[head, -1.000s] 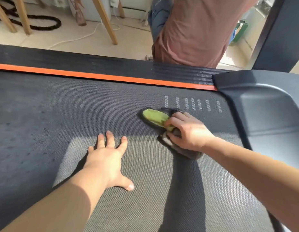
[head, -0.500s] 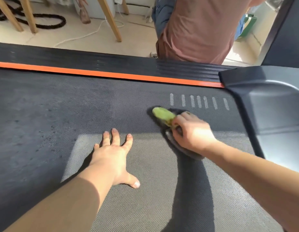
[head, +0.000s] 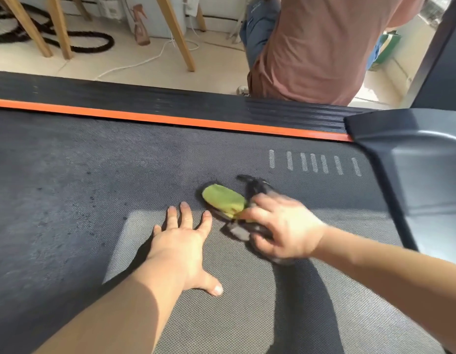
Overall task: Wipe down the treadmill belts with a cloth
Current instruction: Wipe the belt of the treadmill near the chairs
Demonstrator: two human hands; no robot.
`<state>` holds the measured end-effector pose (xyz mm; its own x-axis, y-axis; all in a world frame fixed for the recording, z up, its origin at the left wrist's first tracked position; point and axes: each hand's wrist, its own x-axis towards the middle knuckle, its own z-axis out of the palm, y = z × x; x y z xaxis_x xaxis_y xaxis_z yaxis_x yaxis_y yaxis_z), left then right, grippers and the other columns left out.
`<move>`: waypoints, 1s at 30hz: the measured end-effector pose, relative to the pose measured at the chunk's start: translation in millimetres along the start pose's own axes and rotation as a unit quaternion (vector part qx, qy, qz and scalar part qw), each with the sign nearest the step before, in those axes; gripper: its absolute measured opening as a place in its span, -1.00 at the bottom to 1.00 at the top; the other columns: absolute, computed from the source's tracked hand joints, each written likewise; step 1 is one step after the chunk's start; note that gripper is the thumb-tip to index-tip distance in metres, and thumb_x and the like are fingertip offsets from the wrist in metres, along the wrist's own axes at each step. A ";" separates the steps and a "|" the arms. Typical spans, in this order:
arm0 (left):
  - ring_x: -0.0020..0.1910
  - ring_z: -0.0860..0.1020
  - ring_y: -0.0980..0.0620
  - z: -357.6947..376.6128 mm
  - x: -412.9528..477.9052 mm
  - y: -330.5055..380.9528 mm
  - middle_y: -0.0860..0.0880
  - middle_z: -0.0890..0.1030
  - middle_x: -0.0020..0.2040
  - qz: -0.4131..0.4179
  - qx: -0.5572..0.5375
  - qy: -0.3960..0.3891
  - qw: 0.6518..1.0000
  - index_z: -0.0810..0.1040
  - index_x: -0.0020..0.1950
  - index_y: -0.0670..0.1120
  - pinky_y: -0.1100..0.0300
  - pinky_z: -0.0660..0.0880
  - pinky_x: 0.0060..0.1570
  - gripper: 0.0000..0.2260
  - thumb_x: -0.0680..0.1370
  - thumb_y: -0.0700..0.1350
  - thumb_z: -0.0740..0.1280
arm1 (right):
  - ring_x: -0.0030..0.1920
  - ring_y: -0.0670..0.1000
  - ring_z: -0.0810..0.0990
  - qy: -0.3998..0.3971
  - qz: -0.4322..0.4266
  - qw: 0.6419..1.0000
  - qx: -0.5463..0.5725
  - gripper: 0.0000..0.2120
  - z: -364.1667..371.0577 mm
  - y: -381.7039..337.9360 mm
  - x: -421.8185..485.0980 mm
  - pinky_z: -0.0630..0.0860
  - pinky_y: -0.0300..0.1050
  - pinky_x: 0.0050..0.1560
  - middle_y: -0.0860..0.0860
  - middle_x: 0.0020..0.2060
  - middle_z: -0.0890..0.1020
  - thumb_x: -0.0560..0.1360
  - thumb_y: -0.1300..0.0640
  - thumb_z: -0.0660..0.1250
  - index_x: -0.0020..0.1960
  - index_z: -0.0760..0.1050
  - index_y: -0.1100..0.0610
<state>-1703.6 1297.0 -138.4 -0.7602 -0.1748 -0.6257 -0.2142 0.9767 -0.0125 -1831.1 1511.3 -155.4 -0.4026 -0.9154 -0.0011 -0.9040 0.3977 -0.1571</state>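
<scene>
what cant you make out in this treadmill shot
Head view:
- Right hand: motion-blurred, finger detail lost.
- Green and dark grey cloth: partly hidden under that hand.
- Person in a reddish-brown shirt: cut off by the top edge.
- Black textured treadmill belt: runs past left and bottom edges.

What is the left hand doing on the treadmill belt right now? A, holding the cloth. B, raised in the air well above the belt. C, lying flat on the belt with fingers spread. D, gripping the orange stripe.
C: the left hand lies flat with fingers spread on the belt, while the right hand grips the cloth.
</scene>
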 end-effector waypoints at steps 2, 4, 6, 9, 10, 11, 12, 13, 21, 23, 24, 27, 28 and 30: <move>0.62 -0.32 -0.29 0.0 0.5 -1.3 -0.20 -0.43 0.61 0.002 -0.004 -0.002 1.000 -0.42 0.62 0.14 -0.28 0.00 0.59 0.42 0.13 0.55 0.49 | 0.11 0.18 0.52 0.033 0.142 0.988 -0.051 -0.55 -7.8 59.5 4.5 0.57 0.09 0.03 0.04 0.09 0.50 0.48 -0.23 0.21 0.29 0.49 -0.07; 0.61 -0.33 -0.29 0.4 -0.7 -0.9 -0.20 -0.44 0.61 0.004 -0.006 -0.002 1.000 -0.43 0.61 0.14 -0.28 0.00 0.59 0.42 0.13 0.55 0.49 | 0.20 0.29 0.49 0.070 0.387 0.918 -0.057 -0.53 -9.1 99.5 6.3 0.55 0.21 0.11 0.14 0.15 0.50 0.50 -0.21 0.20 0.30 0.47 0.02; 0.62 -0.32 -0.28 0.7 -1.1 -0.7 -0.20 -0.42 0.61 0.002 -0.003 0.006 1.000 -0.42 0.61 0.14 -0.28 0.01 0.59 0.42 0.13 0.55 0.49 | 0.23 0.34 0.48 0.110 0.533 0.839 -0.029 -0.53 -9.0 104.0 15.7 0.52 0.24 0.17 0.24 0.19 0.50 0.52 -0.15 0.26 0.30 0.43 0.13; 0.62 -0.32 -0.28 -0.1 -2.2 -0.6 -0.19 -0.42 0.61 0.004 0.002 0.004 1.000 -0.42 0.61 0.14 -0.27 0.01 0.59 0.41 0.13 0.55 0.49 | 0.19 0.29 0.53 0.089 0.545 0.833 -0.026 -0.52 -6.7 58.7 37.3 0.51 0.13 0.05 0.21 0.19 0.52 0.53 -0.17 0.25 0.29 0.40 0.15; 0.62 -0.32 -0.28 -0.4 -2.4 -0.6 -0.19 -0.42 0.62 0.003 0.001 0.004 1.000 -0.42 0.61 0.14 -0.27 0.01 0.60 0.41 0.14 0.55 0.48 | 0.15 0.26 0.55 0.079 0.504 0.860 -0.017 -0.54 -3.7 37.8 41.0 0.50 0.08 -0.02 0.17 0.15 0.53 0.52 -0.17 0.25 0.26 0.41 0.12; 0.62 -0.32 -0.27 -0.8 -2.9 -0.2 -0.18 -0.42 0.61 0.002 -0.001 0.004 1.000 -0.43 0.61 0.14 -0.26 0.01 0.60 0.41 0.13 0.55 0.48 | 0.08 0.24 0.57 0.076 0.442 0.893 -0.017 -0.57 2.6 15.1 36.7 0.50 0.04 -0.07 0.13 0.08 0.55 0.50 -0.17 0.25 0.21 0.44 0.10; 0.62 -0.32 -0.27 -1.3 -3.3 0.1 -0.18 -0.43 0.61 0.002 -0.001 0.004 1.000 -0.43 0.61 0.15 -0.25 0.00 0.60 0.41 0.13 0.55 0.48 | 0.01 0.21 0.59 0.073 0.376 0.924 -0.016 -0.60 8.4 -5.1 25.6 0.51 0.01 -0.12 0.08 0.01 0.56 0.46 -0.18 0.26 0.16 0.48 0.07; 0.62 -0.33 -0.26 -1.6 -3.4 -0.1 -0.17 -0.44 0.61 0.001 -0.002 0.003 1.000 -0.44 0.60 0.16 -0.25 0.00 0.60 0.41 0.13 0.56 0.48 | -0.04 0.17 0.60 0.074 0.318 0.945 -0.011 -0.61 9.6 -14.3 12.5 0.53 -0.01 -0.16 0.03 -0.05 0.57 0.42 -0.20 0.27 0.11 0.50 0.03; 0.62 -0.33 -0.24 0.4 -4.3 -0.3 -0.14 -0.45 0.61 -0.003 -0.006 0.010 1.000 -0.45 0.59 0.19 -0.22 0.02 0.59 0.41 0.12 0.56 0.47 | 0.21 0.26 0.53 0.062 0.535 0.842 -0.037 -0.57 -13.0 83.3 -2.4 0.50 0.11 0.02 0.14 0.19 0.53 0.54 -0.17 0.25 0.28 0.39 0.08; 0.62 -0.33 -0.25 -0.8 -5.5 0.7 -0.14 -0.44 0.61 -0.003 -0.007 0.009 1.000 -0.44 0.60 0.19 -0.23 0.03 0.59 0.41 0.12 0.56 0.47 | 0.18 0.25 0.53 0.057 0.538 0.840 -0.043 -0.59 -6.2 57.9 10.1 0.49 0.08 0.00 0.15 0.18 0.52 0.55 -0.15 0.25 0.27 0.39 0.10; 0.62 -0.32 -0.25 -1.0 -5.4 0.8 -0.14 -0.44 0.61 -0.002 -0.007 0.010 1.000 -0.44 0.60 0.19 -0.23 0.03 0.59 0.41 0.11 0.57 0.47 | 0.13 0.24 0.54 0.062 0.505 0.860 -0.039 -0.61 -3.2 44.0 9.8 0.49 0.06 -0.03 0.13 0.14 0.53 0.53 -0.15 0.25 0.23 0.41 0.09; 0.62 -0.32 -0.25 -0.9 -3.5 0.2 -0.15 -0.44 0.61 -0.001 -0.007 0.013 1.000 -0.44 0.60 0.19 -0.24 0.01 0.60 0.41 0.11 0.57 0.47 | -0.01 0.17 0.55 0.075 0.310 0.948 -0.022 -0.61 1.3 12.8 -27.0 0.56 0.03 -0.11 0.03 -0.02 0.52 0.46 -0.19 0.26 0.17 0.48 0.02; 0.62 -0.32 -0.25 -0.7 -3.5 -0.1 -0.15 -0.44 0.61 -0.001 -0.006 0.012 1.000 -0.44 0.60 0.19 -0.24 0.01 0.59 0.41 0.10 0.57 0.47 | 0.00 0.15 0.55 0.065 0.254 0.965 -0.008 -0.61 -2.5 22.0 -40.0 0.58 0.04 -0.10 0.00 -0.02 0.51 0.45 -0.20 0.26 0.18 0.49 -0.01; 0.62 -0.33 -0.24 -0.6 -3.4 -0.4 -0.15 -0.44 0.61 0.000 -0.005 0.009 1.000 -0.44 0.60 0.19 -0.24 0.00 0.59 0.41 0.10 0.57 0.47 | 0.07 0.16 0.55 0.029 0.244 0.969 -0.022 -0.60 -13.0 63.9 -53.5 0.58 0.05 -0.02 -0.01 0.03 0.50 0.47 -0.21 0.23 0.23 0.49 -0.07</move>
<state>-1701.3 1297.1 -135.9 -0.7716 -0.1773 -0.6109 -0.2207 0.9753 -0.0043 -1869.2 1586.6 -152.5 -0.7896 -0.6136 -0.0080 -0.6092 0.7853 -0.1103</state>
